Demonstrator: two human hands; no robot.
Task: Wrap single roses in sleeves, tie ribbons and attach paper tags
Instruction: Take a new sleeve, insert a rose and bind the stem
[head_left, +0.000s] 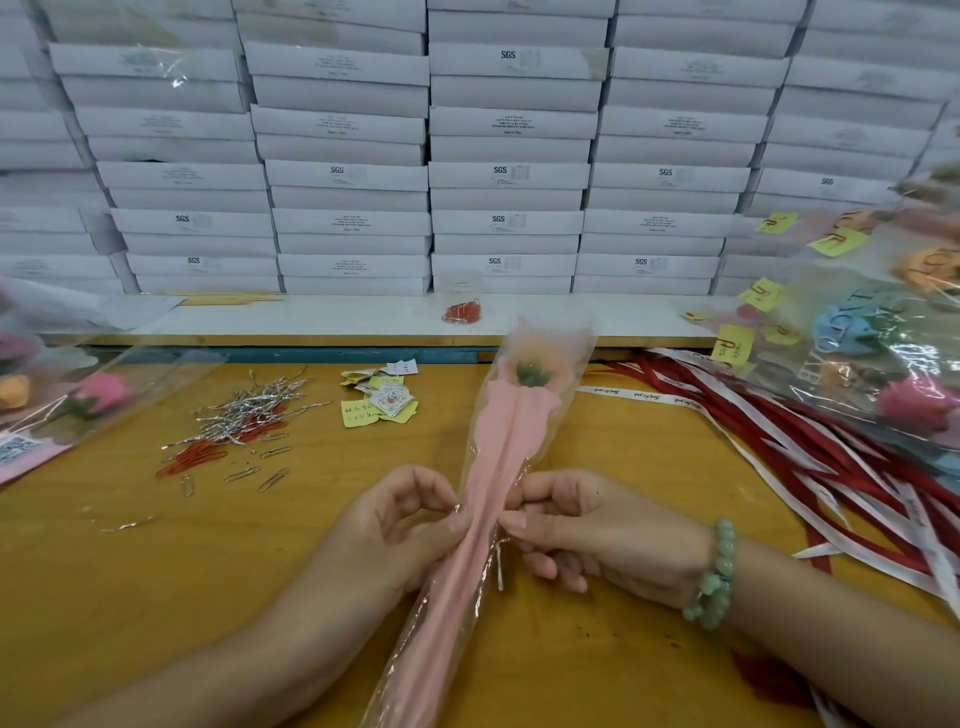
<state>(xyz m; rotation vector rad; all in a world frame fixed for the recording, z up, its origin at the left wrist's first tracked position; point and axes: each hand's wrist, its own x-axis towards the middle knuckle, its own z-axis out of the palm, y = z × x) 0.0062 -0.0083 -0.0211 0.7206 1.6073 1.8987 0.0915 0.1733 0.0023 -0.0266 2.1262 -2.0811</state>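
Rose (530, 371) in glossy clear cone sleeve (563, 364), pink paper lining (511, 431), left hand (400, 525) and right hand (597, 530) fingers (519, 521) pinching its narrow middle beside silver twist tie (500, 564)

White cardboard boxes (506, 174) are standing in tight stacks, filling the whole back like a wall; several are showing the printed letters SGS. A white ledge (337, 317) is running along their foot. Below it, a yellow wooden table (156, 597) is stretching toward the viewer. Soft, even light is falling across everything.
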